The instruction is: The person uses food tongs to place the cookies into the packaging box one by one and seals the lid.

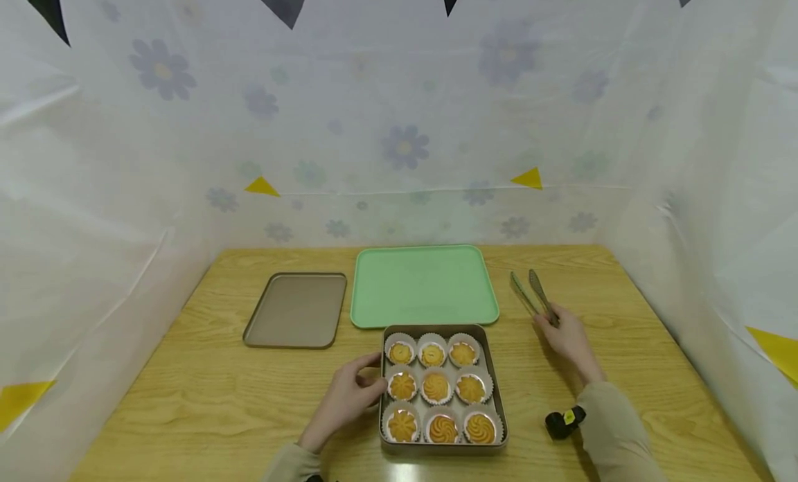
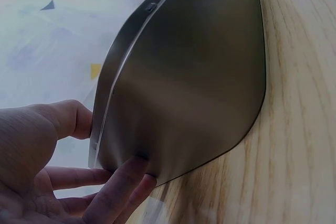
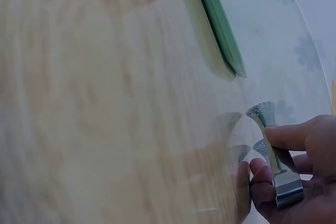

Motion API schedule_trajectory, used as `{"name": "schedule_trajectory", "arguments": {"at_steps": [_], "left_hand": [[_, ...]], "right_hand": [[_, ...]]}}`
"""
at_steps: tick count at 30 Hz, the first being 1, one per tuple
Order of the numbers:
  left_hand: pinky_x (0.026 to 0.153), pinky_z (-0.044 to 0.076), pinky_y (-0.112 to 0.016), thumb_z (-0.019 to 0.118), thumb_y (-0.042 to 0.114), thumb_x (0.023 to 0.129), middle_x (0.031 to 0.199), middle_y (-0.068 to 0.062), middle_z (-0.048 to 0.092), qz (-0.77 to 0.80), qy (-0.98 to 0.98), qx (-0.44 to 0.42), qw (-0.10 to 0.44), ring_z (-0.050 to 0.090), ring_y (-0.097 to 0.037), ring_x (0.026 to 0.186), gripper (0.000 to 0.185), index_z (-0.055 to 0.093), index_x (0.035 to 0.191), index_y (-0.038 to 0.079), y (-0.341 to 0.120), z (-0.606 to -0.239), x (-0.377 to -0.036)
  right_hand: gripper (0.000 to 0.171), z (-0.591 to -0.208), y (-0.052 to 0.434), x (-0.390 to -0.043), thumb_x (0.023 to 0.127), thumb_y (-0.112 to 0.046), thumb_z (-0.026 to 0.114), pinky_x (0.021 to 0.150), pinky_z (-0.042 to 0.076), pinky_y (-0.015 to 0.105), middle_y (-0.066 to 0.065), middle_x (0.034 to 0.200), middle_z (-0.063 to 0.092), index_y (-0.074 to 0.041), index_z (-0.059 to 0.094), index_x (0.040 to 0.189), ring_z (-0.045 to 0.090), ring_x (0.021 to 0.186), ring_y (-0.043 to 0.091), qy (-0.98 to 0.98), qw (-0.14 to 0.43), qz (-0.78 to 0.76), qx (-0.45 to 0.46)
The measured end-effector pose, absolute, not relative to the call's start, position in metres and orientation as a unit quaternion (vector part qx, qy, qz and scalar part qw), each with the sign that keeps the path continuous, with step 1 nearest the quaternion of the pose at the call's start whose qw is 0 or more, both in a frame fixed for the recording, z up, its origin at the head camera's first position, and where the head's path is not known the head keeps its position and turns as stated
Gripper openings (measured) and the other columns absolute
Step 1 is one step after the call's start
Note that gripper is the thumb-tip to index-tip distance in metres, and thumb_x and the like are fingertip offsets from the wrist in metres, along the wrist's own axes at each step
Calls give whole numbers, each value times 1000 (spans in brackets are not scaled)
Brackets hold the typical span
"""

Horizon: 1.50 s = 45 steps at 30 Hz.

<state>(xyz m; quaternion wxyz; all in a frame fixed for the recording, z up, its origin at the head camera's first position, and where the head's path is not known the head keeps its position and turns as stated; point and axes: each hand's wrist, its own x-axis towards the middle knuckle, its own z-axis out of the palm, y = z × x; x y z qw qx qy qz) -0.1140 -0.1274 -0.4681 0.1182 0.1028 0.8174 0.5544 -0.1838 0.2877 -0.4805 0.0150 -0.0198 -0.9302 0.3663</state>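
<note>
A square metal baking pan [image 1: 444,449] stands at the table's front middle, filled with several swirled cookies [image 1: 435,385] in white paper cups. At its left side, my left hand [image 1: 348,397] holds the edge. In the left wrist view the thumb [image 2: 79,121] meets the rim and bent fingers [image 2: 118,190] press the outer wall. To the right, my right hand [image 1: 566,335] grips metal tongs [image 1: 544,303] near their joined end. Their two arms stand apart and point away from me, with nothing between the tips. The right wrist view shows perforated tong ends [image 3: 262,111].
Behind the pan lies a light green tray [image 1: 424,284], bare on top. A flat brown metal tray [image 1: 296,309] lies to its left, also bare. The wooden table [image 1: 206,392] is bounded at the back and sides by white flowered sheeting [image 1: 405,108].
</note>
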Motion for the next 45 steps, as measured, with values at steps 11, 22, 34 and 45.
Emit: {"name": "schedule_trajectory", "arguments": {"at_steps": [11,22,34,45], "left_hand": [[70,61,-21,67,11,90,135,-32,58,559,815,102,116,74,-33,94,58,51,141,-8,-127,-467,-113],[70,61,-21,68,11,89,135,-31,58,561,813,102,115,74,-32,94,58,50,141,-9,-127,-468,-112],[70,61,-21,68,10,89,135,-31,58,567,810,100,113,74,-32,93,58,50,141,-9,-127,-466,-111],[68,61,-21,68,9,90,133,-32,59,570,807,101,115,74,-31,92,57,50,141,-10,-127,-465,-111]], "right_hand": [[27,-482,289,-187,103,-20,54,43,31,21,-1,64,39,-3,46,84,32,49,7,-932,0,362,-18],[27,-488,283,-187,100,-14,57,45,37,27,12,64,49,13,59,101,44,54,20,-943,42,329,11],[40,-489,282,-186,99,-18,60,74,42,48,35,98,54,19,57,113,44,102,47,-948,38,317,-14],[82,-476,269,-172,98,-33,62,102,27,74,45,146,18,9,21,155,13,133,64,-927,3,370,-53]]}}
